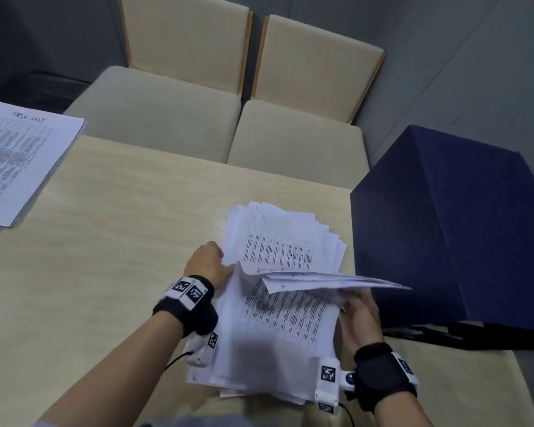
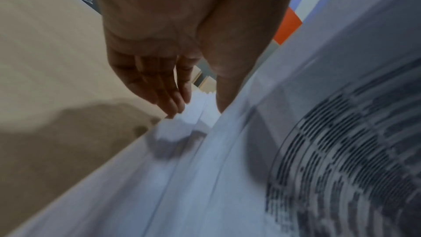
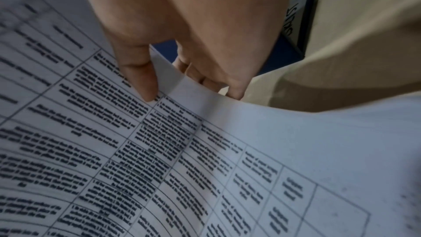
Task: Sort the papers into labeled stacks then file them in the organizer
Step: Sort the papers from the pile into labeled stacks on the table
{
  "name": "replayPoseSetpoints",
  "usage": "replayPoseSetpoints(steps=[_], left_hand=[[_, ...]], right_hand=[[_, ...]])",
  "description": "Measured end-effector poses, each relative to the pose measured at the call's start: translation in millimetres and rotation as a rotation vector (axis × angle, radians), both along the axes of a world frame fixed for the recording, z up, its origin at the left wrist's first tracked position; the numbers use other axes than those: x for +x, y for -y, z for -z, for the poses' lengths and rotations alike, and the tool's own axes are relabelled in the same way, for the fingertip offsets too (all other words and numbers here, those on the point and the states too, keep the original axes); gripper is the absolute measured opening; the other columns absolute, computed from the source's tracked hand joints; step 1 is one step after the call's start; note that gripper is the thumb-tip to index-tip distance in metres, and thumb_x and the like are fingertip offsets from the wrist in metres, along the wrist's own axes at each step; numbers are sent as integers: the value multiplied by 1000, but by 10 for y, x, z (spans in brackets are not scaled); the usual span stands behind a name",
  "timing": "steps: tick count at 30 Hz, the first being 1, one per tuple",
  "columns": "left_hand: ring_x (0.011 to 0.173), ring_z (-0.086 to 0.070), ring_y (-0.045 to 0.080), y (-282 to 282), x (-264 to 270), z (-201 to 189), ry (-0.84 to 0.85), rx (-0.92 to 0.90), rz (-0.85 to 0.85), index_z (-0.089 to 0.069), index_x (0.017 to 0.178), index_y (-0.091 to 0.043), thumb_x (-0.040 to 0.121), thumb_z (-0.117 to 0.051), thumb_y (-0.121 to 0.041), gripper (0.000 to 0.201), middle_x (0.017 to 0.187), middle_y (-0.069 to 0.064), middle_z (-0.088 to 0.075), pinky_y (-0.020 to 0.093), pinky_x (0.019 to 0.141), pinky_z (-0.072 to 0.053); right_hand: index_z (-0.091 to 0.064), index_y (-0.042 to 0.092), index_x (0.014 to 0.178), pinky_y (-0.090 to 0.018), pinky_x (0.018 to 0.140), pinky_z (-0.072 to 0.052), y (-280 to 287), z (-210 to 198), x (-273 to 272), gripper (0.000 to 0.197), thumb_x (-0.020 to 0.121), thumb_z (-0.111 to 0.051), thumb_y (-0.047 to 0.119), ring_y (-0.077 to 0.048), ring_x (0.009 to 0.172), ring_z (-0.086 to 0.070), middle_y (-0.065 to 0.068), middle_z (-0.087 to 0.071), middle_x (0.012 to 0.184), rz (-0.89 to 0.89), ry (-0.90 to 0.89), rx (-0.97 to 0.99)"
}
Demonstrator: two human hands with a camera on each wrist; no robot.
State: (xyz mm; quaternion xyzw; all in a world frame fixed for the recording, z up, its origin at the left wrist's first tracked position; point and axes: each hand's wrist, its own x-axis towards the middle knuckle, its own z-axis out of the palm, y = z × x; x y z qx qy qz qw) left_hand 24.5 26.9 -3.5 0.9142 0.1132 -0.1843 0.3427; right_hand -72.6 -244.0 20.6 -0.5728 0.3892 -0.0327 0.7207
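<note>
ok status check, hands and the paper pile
Right hand pinching a few lifted sheets. Left hand at the pile's left edge, grip unclear. Dark blue organizer close on the right; nothing blocking.

Printed text (image 2: 341, 150) seemingly blurred, illegible

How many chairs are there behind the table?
2. One chair stands behind the table's far edge on the left; the other chair stands right beside it. More may be out of view.

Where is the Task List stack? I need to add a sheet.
In the head view, the Task List stack lies at the table's far left edge, apart from both hands.
</note>
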Motion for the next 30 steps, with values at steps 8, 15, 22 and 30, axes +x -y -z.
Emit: replayPoseSetpoints(steps=[8, 15, 22, 30], left_hand=[[58, -51, 26, 51, 74, 17, 38, 154, 81, -47, 59, -13, 86, -65, -25, 35, 61, 5, -53, 25, 50, -34], [63, -53, 28, -197, 93, -302, 329, 425, 188, -68, 89, -15, 94, -48, -15, 21, 73, 7, -64, 32, 56, -40], [58, -50, 14, -170, -32, -392, -99, -770, 183, -71, 65, -12, 72, -56, 0, 21, 62, 3, -58, 27, 63, -41], [88, -57, 23, -61, -10, 141, 24, 48, -10, -55, 99, -15, 73, -77, -43, 43, 98, 2, -56, 30, 73, -43]], right_hand=[[-64, 8, 90, -29, 78, -46, 24, -4, -16, 22, 89, -49, -9, -20, 89, -63, -6, -70, 86, 33, 15, 88], [-61, 7, 82, -27, 71, -45, 16, -11, 21, 27, 86, -42, -11, -19, 75, -60, -3, -66, 69, 49, 25, 109], [-61, 3, 79, -28, 80, -44, -74, -4, 145, 26, 83, -45, -18, -24, 91, -53, -9, -61, 84, 13, 73, 38], [-61, 8, 95, -35, 86, -40, 37, 33, 14, 34, 82, -42, -16, -25, 89, -53, -9, -62, 85, -23, 106, 43]])
